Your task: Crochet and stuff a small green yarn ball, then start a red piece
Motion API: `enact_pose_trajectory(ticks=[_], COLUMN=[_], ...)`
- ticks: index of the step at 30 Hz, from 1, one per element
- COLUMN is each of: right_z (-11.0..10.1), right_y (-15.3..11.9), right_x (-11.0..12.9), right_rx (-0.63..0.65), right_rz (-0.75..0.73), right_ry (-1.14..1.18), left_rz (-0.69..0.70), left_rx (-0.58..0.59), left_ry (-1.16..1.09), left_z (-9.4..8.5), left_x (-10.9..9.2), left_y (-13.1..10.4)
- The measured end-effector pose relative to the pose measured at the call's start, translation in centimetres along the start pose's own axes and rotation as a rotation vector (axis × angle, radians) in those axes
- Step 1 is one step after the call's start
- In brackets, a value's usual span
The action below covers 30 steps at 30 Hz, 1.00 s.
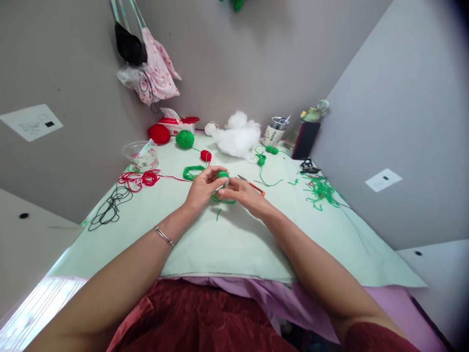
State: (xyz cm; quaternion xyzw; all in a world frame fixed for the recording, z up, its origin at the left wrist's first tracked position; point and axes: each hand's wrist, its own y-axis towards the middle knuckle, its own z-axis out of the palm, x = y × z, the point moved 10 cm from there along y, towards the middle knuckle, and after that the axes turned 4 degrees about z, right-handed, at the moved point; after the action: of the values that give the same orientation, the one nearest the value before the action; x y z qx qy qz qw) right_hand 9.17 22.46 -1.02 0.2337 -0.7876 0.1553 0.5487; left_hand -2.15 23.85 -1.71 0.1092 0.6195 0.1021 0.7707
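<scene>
A small green yarn piece (223,174) is between my two hands, above the middle of the pale table cover (227,244). My left hand (203,188) is closed on it from the left, thumb and fingers pressed around it. From the right, my right hand (244,193) has its fingers pinched at the lower side of the piece; what its fingertips grip is too small to tell. Green yarn hangs under the hands. Scissors with orange handles (258,188) lie just beyond my right hand, and a looped green skein (193,172) lies beyond my left.
Red yarn (146,179) and black cord (110,208) lie at the left, near a clear bowl (141,159). White stuffing (238,137), a green ball (184,139) and a pen cup (274,133) stand at the back. A phone (306,141) and green scraps (322,191) are at the right.
</scene>
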Motion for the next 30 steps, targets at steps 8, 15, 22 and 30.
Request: enact_pose_trajectory(ticks=[8,15,22,30], right_z=[-5.0,-4.9,-3.6,-2.9], right_y=[-0.8,-0.7,-0.1,-0.5], right_x=[1.4,0.8,-0.2,1.0], right_rx=[-0.323,-0.332,-0.241,-0.235], right_rz=[-0.099,0.021,0.050,0.021], right_ry=[0.162,0.071,-0.155,-0.331], left_rz=[-0.034,-0.056,-0.039,-0.049], left_rx=[-0.038,0.066,0.148,0.128], left_ry=[-0.036,0.013,0.055,0.047], left_z=[-0.8,0.9,2.1,1.6], left_x=[1.2,0.7,0.5,0.8], left_y=[0.2,-0.6,-1.1,-0.7])
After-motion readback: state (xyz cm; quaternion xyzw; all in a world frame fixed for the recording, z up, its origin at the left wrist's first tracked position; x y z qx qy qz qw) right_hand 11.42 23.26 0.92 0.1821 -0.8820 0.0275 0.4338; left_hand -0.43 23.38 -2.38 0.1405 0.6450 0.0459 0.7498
